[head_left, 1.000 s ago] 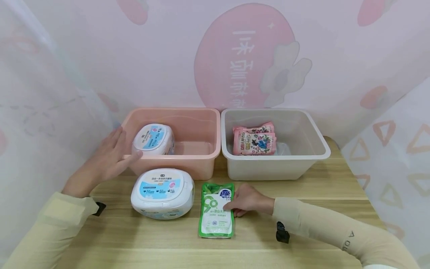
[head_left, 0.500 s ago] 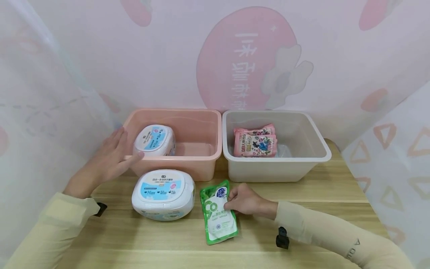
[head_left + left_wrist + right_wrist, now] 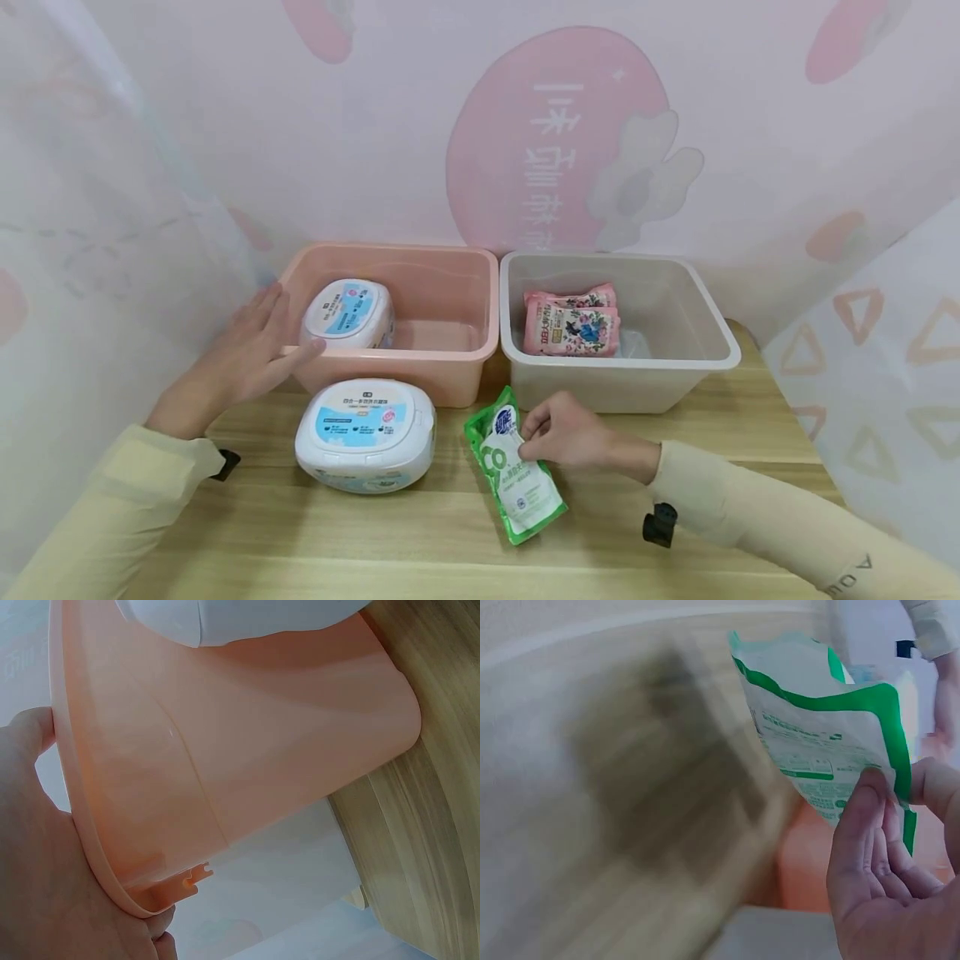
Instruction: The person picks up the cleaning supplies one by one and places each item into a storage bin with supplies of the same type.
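Observation:
My right hand (image 3: 572,435) pinches the right edge of a green-and-white detergent pouch (image 3: 521,479) between thumb and fingers. The pouch hangs tilted above the table; its printed back (image 3: 817,742) shows in the right wrist view. At the left, my left hand (image 3: 251,343) rests over the corner rim of a pink bin (image 3: 408,357), fingers along the side and thumb on the front rim. Inside that bin is a white lidded tub (image 3: 348,312) with a blue label. A similar tub (image 3: 366,435) stands on the table before it.
A light grey bin (image 3: 600,385) stands right beside the pink one, holding pink floral packs (image 3: 572,323). Both bins sit at the back of the wooden table (image 3: 360,546), against a printed curtain (image 3: 390,142).
My right hand has picked the detergent pouch up off the table and turned it, its lower end swinging to the right. My left hand stays on the pink bin's rim.

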The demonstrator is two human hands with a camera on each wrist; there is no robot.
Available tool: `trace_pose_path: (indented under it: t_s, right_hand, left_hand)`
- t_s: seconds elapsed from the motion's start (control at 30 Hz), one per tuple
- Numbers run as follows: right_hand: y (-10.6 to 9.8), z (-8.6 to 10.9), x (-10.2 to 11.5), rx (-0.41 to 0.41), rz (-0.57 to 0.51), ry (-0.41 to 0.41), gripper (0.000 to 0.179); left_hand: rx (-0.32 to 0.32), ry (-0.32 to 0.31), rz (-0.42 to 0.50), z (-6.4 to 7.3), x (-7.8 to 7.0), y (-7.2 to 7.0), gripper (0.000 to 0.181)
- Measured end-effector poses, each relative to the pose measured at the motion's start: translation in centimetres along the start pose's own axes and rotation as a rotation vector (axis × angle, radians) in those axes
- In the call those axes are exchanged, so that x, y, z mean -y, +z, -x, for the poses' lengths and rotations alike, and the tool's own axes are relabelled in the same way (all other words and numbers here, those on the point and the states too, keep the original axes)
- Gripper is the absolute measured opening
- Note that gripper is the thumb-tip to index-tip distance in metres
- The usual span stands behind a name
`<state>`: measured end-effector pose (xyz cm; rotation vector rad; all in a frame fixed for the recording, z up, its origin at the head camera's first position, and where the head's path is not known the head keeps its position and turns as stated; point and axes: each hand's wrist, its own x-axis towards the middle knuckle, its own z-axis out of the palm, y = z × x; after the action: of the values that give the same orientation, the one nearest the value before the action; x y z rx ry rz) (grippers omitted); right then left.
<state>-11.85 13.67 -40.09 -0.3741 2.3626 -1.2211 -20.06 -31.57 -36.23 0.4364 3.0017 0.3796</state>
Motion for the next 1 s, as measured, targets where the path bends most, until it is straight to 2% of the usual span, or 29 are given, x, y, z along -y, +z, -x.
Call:
trace_pose_path:
  t_s: [0.17, 0.27, 0.47, 0.6, 0.8, 1.0]
  right_hand:
    - [-2.7, 1.5, 2.3, 0.034, 0.043, -0.077, 0.007]
    - [-4.4, 2.4, 3.8, 0.039, 0.108, -0.141, 0.008]
    - [-8.4, 4.1, 6.9, 0.003, 0.241, -0.226, 0.006]
    - [-11.3, 5.1, 8.8, -0.059, 0.291, -0.268, 0.006]
    - [-15.8, 6.4, 11.5, -0.165, 0.379, -0.243, 0.006]
    - [-19.9, 6.2, 12.9, -0.295, 0.435, -0.172, 0.012]
  left_hand:
    - [-0.006, 0.000, 0.005, 0.1, -0.1, -0.2, 0.105]
    - [0.001, -0.005, 0.009, 0.2, 0.0, -0.3, 0.106]
    - [0.005, -0.010, -0.003, 0.2, 0.0, -0.5, 0.106]
    - [0.006, -0.013, -0.008, 0.2, 0.0, -0.3, 0.107]
    - [0.013, -0.007, -0.017, 0.0, -0.1, -0.1, 0.107]
    - [0.008, -0.007, -0.016, 0.0, -0.1, 0.0, 0.107]
